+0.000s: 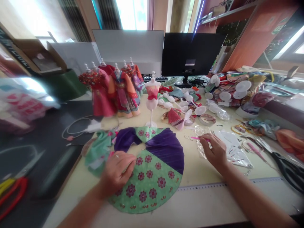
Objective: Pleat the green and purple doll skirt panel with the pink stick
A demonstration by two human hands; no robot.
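Observation:
A round skirt piece (152, 177), green with pink-red flower motifs and dark purple panels, lies flat on the table. My left hand (118, 167) rests on its left side, fingers curled and thumb and forefinger pressed together; whether anything is between them is hidden. To the right of the cloth, my right hand (215, 150) pinches a thin pink stick (196, 138), its tip pointing left above small scattered bits on the table. A clear plastic bag (200, 152) and a white tray (234, 147) with small pieces lie by that hand. Crumpled mint-green cloth (99, 152) sits beside my left hand.
A white mannequin stand (152, 104) in a small red top stands behind the skirt. Dressed mannequins (121, 91) are at its left, with fabric scraps and white stands (182, 104) at its right. Black-handled scissors (287, 167), red-handled scissors (14, 193) and a ruler (201, 186) lie nearer.

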